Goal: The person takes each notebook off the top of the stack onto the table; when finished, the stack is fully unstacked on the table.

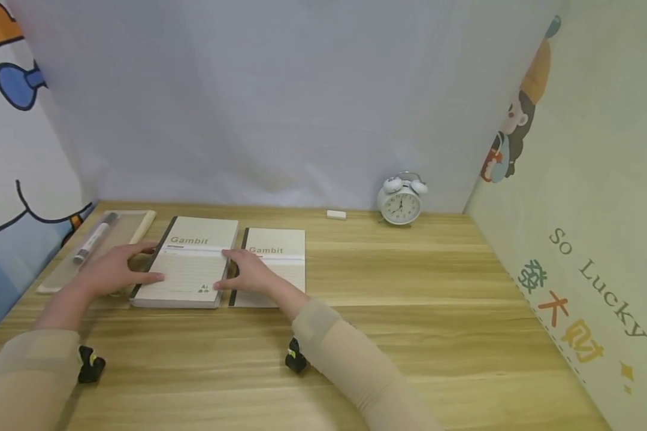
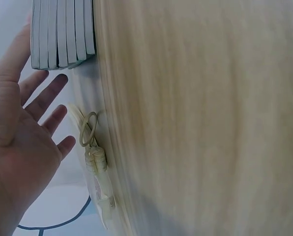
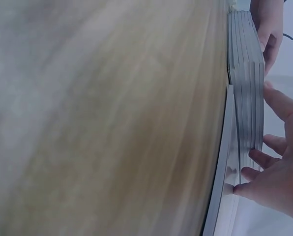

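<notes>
A stack of several cream "Gambit" notebooks (image 1: 180,278) with dark spines lies on the wooden table, left of centre. At its left side is my left hand (image 1: 110,269), thumb over the cover's edge and fingers spread along the spine side. My right hand (image 1: 253,275) touches the opposite side with thumb and fingertips. Under that hand lies another Gambit notebook (image 1: 286,239), partly covered by the hand and wrist. In the left wrist view, fairly straight fingers (image 2: 48,96) reach beside the stacked page edges (image 2: 63,34). Fingertips meet the stack's side (image 3: 249,98) in the right wrist view.
A translucent zip pouch (image 1: 140,222) lies at the left, with a marker (image 1: 94,239) on it. Towards the back are a white eraser (image 1: 336,215) and a white twin-bell alarm clock (image 1: 401,203). Fabric walls border the table (image 1: 410,335) at the back and sides.
</notes>
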Demonstrator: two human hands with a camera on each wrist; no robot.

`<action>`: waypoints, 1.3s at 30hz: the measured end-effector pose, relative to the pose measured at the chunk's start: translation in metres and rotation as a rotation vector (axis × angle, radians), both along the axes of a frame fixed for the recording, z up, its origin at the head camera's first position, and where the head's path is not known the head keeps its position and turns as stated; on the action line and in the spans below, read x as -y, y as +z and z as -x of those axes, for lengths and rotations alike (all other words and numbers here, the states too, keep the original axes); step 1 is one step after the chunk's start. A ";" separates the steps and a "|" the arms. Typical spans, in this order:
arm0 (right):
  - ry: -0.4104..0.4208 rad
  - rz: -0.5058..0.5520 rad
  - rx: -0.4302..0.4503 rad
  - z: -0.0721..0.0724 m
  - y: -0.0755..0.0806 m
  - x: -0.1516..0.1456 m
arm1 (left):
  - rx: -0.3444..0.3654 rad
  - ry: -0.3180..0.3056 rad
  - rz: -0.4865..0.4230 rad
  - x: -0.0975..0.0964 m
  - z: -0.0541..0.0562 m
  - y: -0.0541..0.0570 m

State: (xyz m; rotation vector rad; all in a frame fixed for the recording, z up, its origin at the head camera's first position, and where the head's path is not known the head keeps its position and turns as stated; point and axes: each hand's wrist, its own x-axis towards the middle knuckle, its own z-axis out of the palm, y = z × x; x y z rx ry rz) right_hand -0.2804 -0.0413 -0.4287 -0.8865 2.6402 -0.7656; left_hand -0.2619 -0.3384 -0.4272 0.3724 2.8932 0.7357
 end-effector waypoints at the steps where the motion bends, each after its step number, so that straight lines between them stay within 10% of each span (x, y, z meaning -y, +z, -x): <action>1: 0.000 0.003 0.004 0.000 0.000 0.000 | 0.009 0.005 -0.005 0.000 0.000 -0.001; 22: -0.080 0.036 0.023 -0.004 0.014 -0.012 | 0.037 -0.009 -0.156 -0.015 0.002 0.012; 39: -0.092 0.181 0.008 0.014 0.038 -0.081 | -0.089 -0.106 -0.107 -0.077 0.007 0.045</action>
